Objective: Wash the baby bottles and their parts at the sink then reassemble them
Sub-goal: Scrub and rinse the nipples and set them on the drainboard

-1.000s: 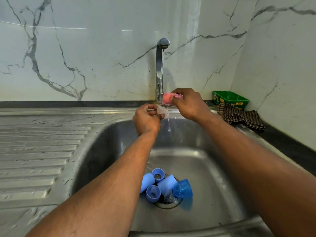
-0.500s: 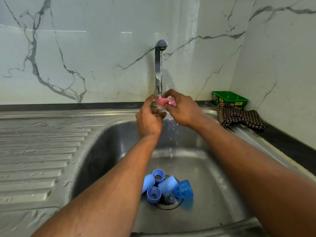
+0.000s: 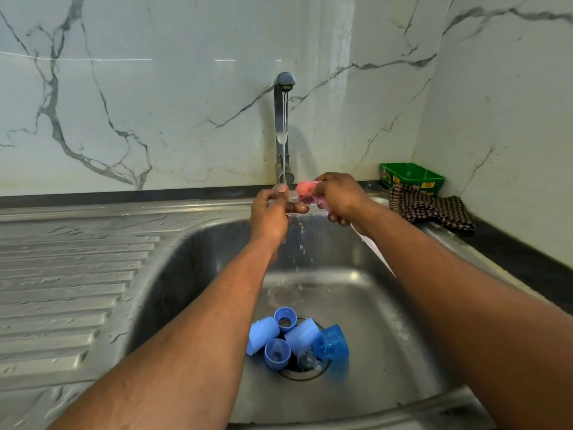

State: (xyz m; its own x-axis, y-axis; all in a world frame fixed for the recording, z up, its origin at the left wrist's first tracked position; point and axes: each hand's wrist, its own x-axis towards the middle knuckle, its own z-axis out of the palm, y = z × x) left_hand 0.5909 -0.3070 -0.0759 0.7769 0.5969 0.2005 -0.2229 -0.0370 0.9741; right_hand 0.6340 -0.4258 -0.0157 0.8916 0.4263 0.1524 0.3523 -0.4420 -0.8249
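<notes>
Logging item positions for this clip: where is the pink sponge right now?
In the head view, the sponge is in the right hand, just right of the tap's water stream, above the sink.

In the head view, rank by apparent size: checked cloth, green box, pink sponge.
1. Dark checked cloth, largest.
2. Green plastic box; it sits farther back, so true size is unsure.
3. Pink sponge, smallest, partly hidden in the right hand.
</notes>
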